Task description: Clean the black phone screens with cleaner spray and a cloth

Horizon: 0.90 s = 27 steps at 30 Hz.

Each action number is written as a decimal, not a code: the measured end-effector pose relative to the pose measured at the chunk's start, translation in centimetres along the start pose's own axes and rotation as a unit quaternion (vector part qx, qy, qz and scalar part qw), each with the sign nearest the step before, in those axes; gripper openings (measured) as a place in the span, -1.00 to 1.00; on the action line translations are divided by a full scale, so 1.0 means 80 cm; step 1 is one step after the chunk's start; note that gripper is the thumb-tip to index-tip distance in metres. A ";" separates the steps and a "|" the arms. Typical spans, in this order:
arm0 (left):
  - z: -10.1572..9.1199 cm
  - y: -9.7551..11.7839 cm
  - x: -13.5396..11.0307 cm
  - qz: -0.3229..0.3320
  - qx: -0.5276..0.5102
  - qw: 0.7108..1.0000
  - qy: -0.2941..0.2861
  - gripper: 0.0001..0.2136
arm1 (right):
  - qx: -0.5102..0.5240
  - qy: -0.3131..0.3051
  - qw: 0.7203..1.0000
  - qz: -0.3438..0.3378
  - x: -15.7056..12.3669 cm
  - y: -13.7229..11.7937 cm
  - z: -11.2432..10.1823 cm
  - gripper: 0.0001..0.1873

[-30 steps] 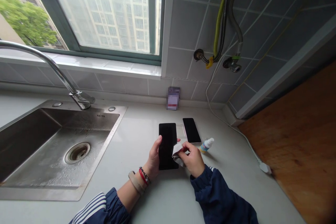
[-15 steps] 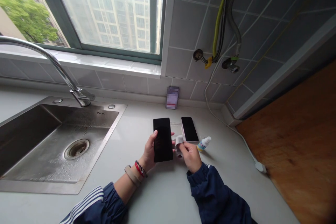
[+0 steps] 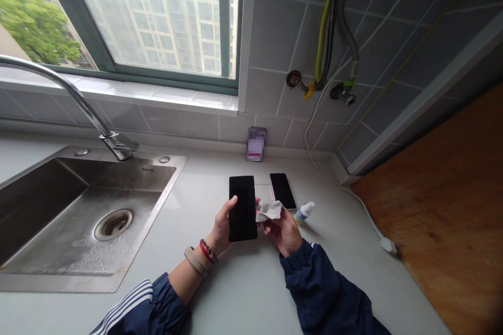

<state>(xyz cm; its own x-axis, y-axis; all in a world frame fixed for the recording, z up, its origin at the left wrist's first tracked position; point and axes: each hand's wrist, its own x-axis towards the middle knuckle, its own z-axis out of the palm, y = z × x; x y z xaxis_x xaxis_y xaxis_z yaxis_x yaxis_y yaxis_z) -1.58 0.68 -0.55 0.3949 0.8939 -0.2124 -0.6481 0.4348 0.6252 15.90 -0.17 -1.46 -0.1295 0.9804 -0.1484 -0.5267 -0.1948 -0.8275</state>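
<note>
A large black smartphone (image 3: 242,212) stands tilted up in my left hand (image 3: 222,225), its dark screen facing me. The thumb presses its left edge and fingertips curl round the right edge. Just right of it, my right hand (image 3: 286,231) holds a small pale grey cloth (image 3: 269,211), which spreads toward the phone's edge; whether it touches the phone I cannot tell. Behind the right hand, a second smartphone (image 3: 283,191) with a black screen lies on the counter. Close by that hand stands a small spray bottle (image 3: 304,212) with a white top. A thin clear rectangle (image 3: 264,189) is partly hidden behind the held phone.
A steel sink (image 3: 181,163) with a curved faucet (image 3: 90,110) is set into the white counter (image 3: 236,288) on the left. A blurred upright card or device (image 3: 256,145) leans against the tiled wall. White cable with a plug (image 3: 388,245) runs down the right, beside a wooden panel (image 3: 440,209).
The cloth, bunched up in my right hand before, is now opened out flatter, and the right fingers have turned beneath it. My left hand keeps the phone in nearly the same place.
</note>
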 end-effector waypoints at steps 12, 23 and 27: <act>-0.005 0.003 -0.001 -0.006 0.041 0.998 -0.037 -0.37 | 0.005 0.043 0.997 -0.057 0.008 0.012 -0.022 -0.64; -0.010 0.009 0.003 -0.011 0.013 1.000 -0.026 -0.35 | -0.128 -0.034 0.986 -0.100 0.004 -0.003 -0.011 -0.56; -0.012 0.007 0.003 -0.018 0.009 0.999 -0.025 -0.36 | -0.144 -0.033 0.985 -0.088 0.004 0.001 -0.014 -0.58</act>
<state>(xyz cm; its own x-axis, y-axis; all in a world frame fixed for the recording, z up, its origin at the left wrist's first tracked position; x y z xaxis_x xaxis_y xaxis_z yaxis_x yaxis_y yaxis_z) -2.47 1.20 -0.96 0.4500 0.8710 -0.1971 -0.6216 0.4640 0.6312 16.76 0.16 -2.19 -0.1175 0.9923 0.0387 -0.2873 0.0033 -0.9578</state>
